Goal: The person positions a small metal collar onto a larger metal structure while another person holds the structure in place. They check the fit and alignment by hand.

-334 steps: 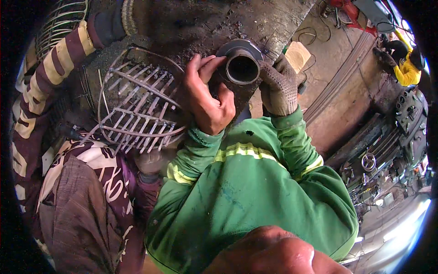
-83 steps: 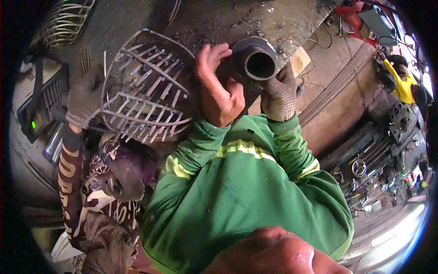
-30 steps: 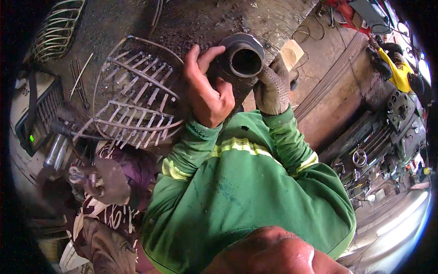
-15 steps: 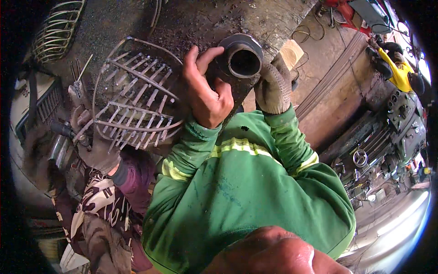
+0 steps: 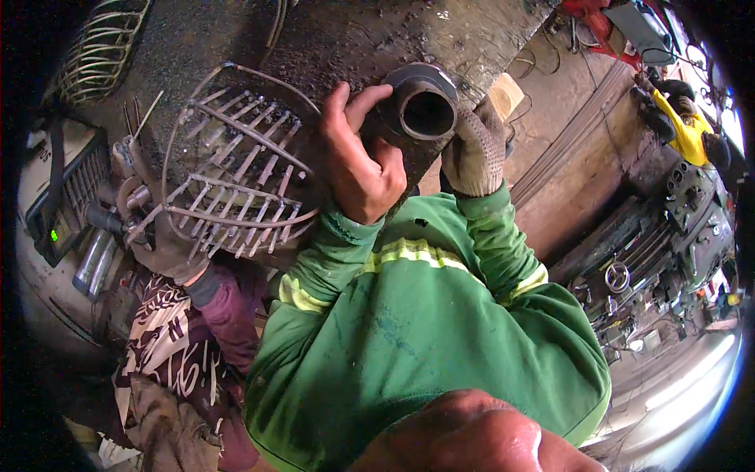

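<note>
A dark, hollow metal pipe piece with a wide round flange [image 5: 429, 112] stands mouth toward me at the worktable's edge. My left hand [image 5: 363, 157], bare, curves around its left side, index fingertip and thumb against the flange. On its right side my right hand [image 5: 477, 151], in a grey knit glove, closes on the rim, its fingertips partly hidden. Behind that glove shows a pale wooden block [image 5: 506, 96]. Left of my bare hand lies a welded frame of thin metal rods [image 5: 244, 169], leaf-shaped, with several short crossbars.
At left, a co-worker's gloved hand [image 5: 169, 250] is beside the rod frame, near a dark tool. A boxy machine [image 5: 75, 200] stands beyond. Another curved rod frame [image 5: 102, 47] lies far left. Long bars [image 5: 574, 141] run along the floor; right stand a lathe-like machine [image 5: 696, 216] and a person in yellow [image 5: 686, 134].
The flanged pipe and both my hands sit slightly lower and to the right in view. The co-worker's gloved hand has shifted a little. A green light now shows on the boxy machine.
</note>
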A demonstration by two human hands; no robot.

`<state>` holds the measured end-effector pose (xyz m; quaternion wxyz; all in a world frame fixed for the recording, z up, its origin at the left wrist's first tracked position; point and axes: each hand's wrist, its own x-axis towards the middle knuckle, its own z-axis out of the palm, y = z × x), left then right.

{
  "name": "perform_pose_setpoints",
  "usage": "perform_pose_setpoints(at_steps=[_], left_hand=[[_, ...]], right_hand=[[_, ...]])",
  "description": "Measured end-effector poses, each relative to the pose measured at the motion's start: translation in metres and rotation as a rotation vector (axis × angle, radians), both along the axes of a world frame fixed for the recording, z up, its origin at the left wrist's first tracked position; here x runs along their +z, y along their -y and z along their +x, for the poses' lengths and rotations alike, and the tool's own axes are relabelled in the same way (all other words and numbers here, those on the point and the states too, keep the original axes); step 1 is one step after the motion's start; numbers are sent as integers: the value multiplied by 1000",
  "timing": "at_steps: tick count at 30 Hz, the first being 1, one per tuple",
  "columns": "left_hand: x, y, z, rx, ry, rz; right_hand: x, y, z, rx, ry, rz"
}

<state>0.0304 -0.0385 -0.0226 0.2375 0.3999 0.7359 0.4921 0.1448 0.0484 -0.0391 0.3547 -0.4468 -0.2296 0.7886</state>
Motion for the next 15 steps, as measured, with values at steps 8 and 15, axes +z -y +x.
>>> perform_pose_setpoints(at_steps=[8,15], left_hand=[[-2,1,2,1,0,-3],[-1,1,5,4,15,2]], right_hand=[[2,0,3,1,-15,-28],[-6,3,11,6,47,-50]])
